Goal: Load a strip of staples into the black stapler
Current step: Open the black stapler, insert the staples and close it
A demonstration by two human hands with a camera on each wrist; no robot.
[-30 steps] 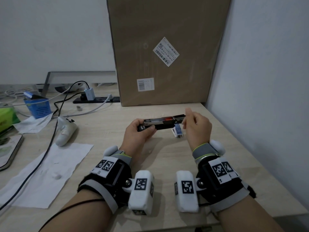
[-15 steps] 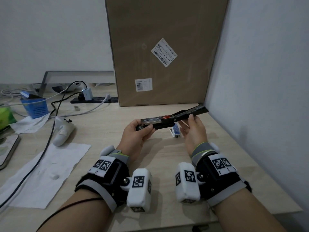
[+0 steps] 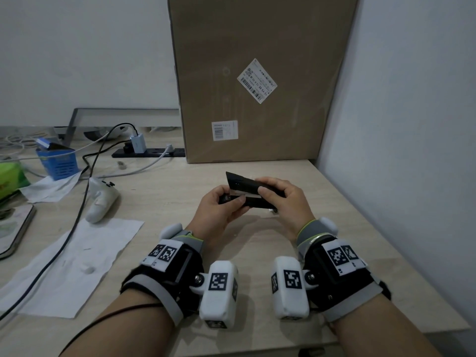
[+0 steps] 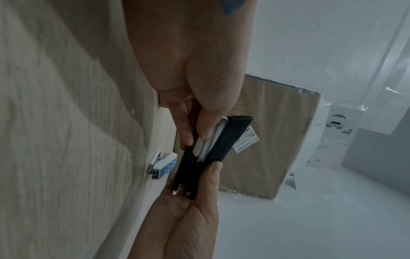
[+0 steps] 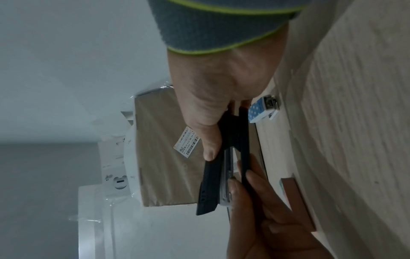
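Holding the black stapler (image 3: pixel 248 194) above the desk (image 3: pixel 164 191), my left hand (image 3: pixel 219 210) pinches its front end while my right hand (image 3: pixel 286 202) grips the rear. Its top arm tilts slightly open over a silver metal rail. At 12 o'clock stands a cardboard box (image 3: pixel 257 73); its barcode labels are unreadable.

A pale wood-grain desk (image 3: pixel 164 191) stands in a corner formed by a white back wall (image 3: pixel 85 52) and a bluish-white side wall (image 3: pixel 412 124) on the right. A tall cardboard box (image 3: pixel 257 42) with two barcode labels leans upright against the back wall, its base on the desk. A grey metal frame (image 3: pixel 123 110), possibly a monitor stand, sits along the back wall left of the box. The light is soft, even and dim.
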